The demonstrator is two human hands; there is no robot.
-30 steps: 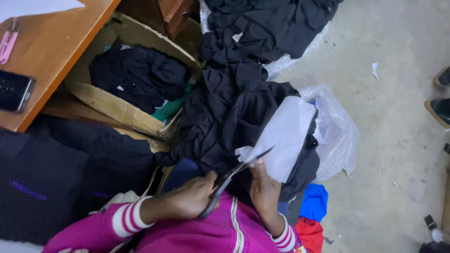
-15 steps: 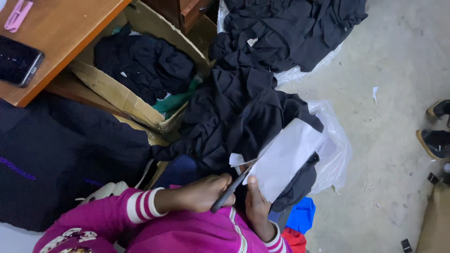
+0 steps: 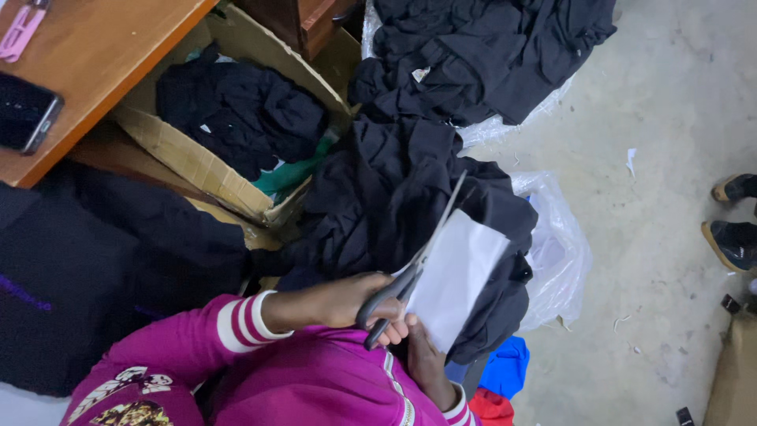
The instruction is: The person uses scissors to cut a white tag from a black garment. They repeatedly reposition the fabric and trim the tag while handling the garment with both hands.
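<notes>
My left hand [image 3: 339,304], in a magenta sleeve with white-striped cuff, grips the grey handles of a pair of scissors [image 3: 410,268]. The long blades point up and to the right along the left edge of a white sheet of paper [image 3: 457,272]. My right hand [image 3: 422,363] holds the paper's lower end from underneath, mostly hidden by it. Both hands are over a heap of black garments [image 3: 386,197] that spills across my lap and the floor.
An open cardboard box [image 3: 189,154] with black and green clothes sits at left, beside a wooden table [image 3: 102,55] with a phone [image 3: 27,114] and a pink clip [image 3: 20,35]. A clear plastic bag [image 3: 560,260], blue cloth [image 3: 505,367] and someone's shoes [image 3: 733,229] are on the concrete floor.
The scissors have swung up, their blades now lying higher along the paper's left edge. The paper has tilted more upright, and the view has shifted slightly.
</notes>
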